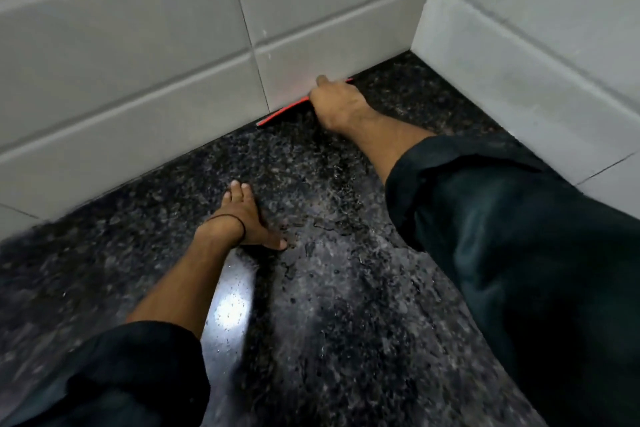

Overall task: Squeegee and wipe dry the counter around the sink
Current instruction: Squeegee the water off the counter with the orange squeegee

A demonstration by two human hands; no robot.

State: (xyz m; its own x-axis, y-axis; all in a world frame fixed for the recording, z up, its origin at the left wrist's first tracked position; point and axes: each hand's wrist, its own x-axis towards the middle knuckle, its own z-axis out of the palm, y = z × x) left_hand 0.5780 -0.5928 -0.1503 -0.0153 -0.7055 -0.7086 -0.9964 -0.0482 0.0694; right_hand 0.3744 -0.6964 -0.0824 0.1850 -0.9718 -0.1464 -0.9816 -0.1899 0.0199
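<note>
head view: right hand (337,104) grips the red squeegee (284,111), whose blade sticks out to that hand's left along the foot of the tiled wall (138,80); left hand (244,218) lies flat, fingers straight, on the wet desk (346,305) nearer the body. to do this stroke well, i judge, keep the blade pressed evenly and pull water away from the wall.

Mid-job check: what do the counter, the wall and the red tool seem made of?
Counter: likely polished dark granite, speckled, with glossy glare and water film. Wall: glazed off-white ceramic tile, grout lines visible. Red squeegee in the right hand: perhaps plastic or rubber; too blurred to tell.
</note>
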